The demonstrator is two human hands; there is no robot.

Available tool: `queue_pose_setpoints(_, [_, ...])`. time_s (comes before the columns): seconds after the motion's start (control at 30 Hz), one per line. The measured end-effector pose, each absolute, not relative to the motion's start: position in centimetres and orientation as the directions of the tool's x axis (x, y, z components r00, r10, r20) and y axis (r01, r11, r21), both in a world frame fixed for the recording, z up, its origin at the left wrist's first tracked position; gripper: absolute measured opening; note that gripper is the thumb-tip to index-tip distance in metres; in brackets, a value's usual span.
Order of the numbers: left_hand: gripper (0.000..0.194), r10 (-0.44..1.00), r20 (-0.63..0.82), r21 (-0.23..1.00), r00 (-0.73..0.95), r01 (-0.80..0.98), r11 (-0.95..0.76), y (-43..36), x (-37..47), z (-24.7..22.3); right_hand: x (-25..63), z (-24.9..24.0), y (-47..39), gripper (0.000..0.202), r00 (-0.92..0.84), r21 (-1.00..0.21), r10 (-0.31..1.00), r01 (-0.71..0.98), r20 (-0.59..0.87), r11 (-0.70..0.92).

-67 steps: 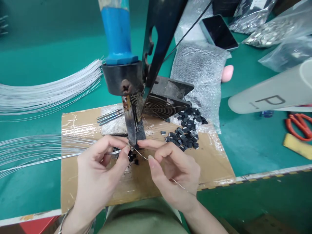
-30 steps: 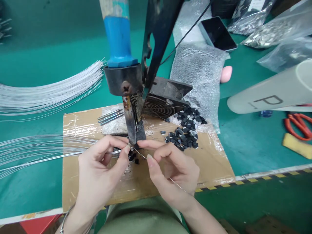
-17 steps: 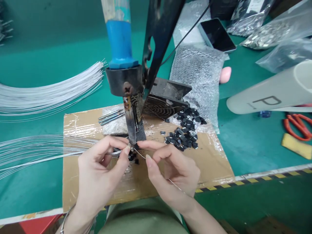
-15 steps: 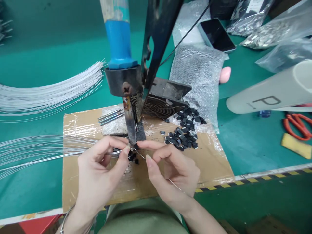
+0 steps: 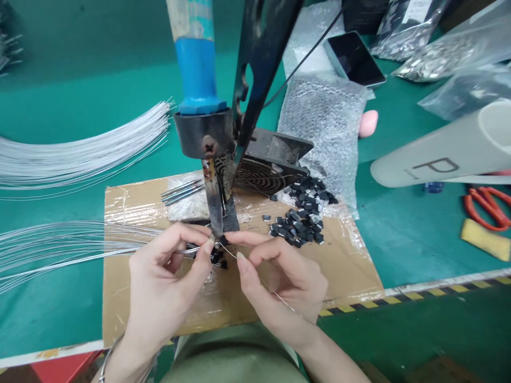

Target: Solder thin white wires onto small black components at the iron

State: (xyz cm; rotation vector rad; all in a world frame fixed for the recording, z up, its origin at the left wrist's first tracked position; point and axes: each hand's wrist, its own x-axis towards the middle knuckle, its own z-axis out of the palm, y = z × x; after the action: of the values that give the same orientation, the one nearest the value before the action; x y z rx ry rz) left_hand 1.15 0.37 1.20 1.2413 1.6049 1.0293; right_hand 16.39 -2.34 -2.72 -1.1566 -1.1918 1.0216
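Wire (image 5: 284, 301) is pinched in the right hand (image 5: 289, 276), cable (image 5: 193, 249) in the left hand (image 5: 163, 276), fingers (image 5: 241, 238) narrow, both apparently steadied at the iron tip (image 5: 216, 221).

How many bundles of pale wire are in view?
2: an upper bundle on the green bench, and a lower bundle reaching the left hand. Grey strands at the upper left edge may be another.
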Motion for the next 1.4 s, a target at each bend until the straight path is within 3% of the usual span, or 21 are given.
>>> queue_pose_setpoints(0.4, [0.015,0.993,-0.098,0.947,-0.07,0.301,0.115,0.65,0.69,0.71,16.41,-2.85,-2.42,0.021,0.112,-0.988,0.982,0.035,0.15,0.147])
queue_pose_setpoints(1.4, [0.016,0.994,-0.09,0.944,-0.058,0.314,0.103,0.57,0.55,0.5,16.27,-3.35,-2.43,0.023,0.113,-0.981,0.974,0.036,0.194,0.191])
